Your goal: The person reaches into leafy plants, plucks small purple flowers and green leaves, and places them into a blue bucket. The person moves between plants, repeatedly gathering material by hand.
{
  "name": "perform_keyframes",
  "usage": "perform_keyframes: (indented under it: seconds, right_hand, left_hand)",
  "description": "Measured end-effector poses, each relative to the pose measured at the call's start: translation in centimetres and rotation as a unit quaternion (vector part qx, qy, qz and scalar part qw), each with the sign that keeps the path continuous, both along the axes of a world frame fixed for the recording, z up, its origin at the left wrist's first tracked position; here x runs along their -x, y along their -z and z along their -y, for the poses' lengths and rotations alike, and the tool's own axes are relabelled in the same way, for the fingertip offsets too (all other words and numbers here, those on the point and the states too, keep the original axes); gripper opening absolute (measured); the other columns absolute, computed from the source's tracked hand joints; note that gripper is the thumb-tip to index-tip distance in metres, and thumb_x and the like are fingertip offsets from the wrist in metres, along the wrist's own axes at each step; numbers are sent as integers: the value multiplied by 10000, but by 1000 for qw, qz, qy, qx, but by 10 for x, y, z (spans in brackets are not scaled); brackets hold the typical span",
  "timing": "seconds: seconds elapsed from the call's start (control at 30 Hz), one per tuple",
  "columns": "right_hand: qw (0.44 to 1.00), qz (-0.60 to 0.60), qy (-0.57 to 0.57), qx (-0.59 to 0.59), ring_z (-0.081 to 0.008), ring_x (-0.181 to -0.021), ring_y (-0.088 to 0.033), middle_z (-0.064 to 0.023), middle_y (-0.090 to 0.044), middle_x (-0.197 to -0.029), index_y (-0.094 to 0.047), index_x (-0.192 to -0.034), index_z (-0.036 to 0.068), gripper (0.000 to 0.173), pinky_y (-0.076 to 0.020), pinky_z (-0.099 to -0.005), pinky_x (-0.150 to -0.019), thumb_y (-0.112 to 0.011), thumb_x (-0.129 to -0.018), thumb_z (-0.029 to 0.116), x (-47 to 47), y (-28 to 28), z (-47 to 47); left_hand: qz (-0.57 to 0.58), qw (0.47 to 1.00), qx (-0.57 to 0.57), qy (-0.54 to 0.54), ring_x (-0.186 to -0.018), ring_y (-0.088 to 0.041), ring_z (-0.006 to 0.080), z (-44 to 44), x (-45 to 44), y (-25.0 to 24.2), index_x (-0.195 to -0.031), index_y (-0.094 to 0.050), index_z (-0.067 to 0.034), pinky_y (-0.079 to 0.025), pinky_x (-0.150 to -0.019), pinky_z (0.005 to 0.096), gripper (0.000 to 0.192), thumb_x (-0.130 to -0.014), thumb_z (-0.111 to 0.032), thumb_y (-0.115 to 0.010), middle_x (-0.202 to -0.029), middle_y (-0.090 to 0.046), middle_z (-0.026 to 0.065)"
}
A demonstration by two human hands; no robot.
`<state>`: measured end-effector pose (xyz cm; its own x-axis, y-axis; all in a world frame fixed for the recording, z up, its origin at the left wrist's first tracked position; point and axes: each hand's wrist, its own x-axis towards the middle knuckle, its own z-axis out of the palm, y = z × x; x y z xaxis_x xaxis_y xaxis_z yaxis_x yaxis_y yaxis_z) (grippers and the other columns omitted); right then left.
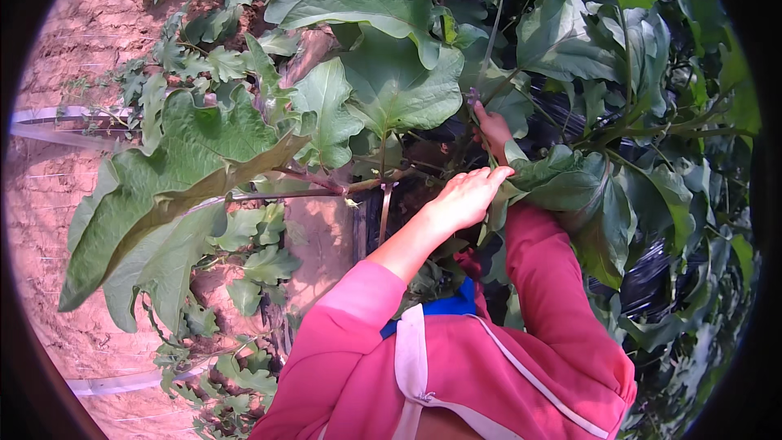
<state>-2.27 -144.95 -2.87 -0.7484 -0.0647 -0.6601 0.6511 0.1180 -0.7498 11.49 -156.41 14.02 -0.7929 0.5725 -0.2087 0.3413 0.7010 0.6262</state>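
My left hand (469, 197) reaches in from the lower left, its back turned up and its fingers against a folded green leaf (500, 205). What lies under its palm is hidden. Beyond it, my right hand (496, 132) comes from beneath the leaves, with its fingers curled at a thin stem (489, 153) of an eggplant plant. A small purple flower (473, 96) sits by its fingertips. Broad eggplant leaves (403, 82) hang just left of the hands. A purplish branch (317, 180) runs leftward under them, and its fork shows near a pale upright stem (385, 214).
A taut string (498, 18) rises among the leaves. Black plastic film (654, 281) covers soil on the right. Low lobed-leaf plants (269, 263) grow along bare reddish soil (67, 208) on the left, where pale plastic strips (116, 384) lie. A large leaf (165, 165) juts out leftward.
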Motion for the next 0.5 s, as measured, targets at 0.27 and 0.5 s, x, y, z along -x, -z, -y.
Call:
perform_keyframes:
  seconds: [0.27,0.5]
  right_hand:
    - [996,59,-70,-16,-183,-456,-587,-87,-636,-620,-643,-738,12,448,-298,-336,-361,-677,-936,412,12,-3,-3]
    - [990,-76,-116,-15,-96,-555,-523,-30,-653,-714,-687,-871,22,251,-376,-281,-496,-667,-987,244,5,43,-23]
  left_hand:
    - [-19,1000,-10,13,-1218,-582,377,3,-13,-3,-1446,-421,-20,-482,-1017,456,781,-702,112,-618,-1268,-613,210]
    - [-9,999,6,37,-1142,-610,365,2,-12,-13,-1432,-455,-31,-488,-972,445,703,-751,94,-579,-1203,-626,200]
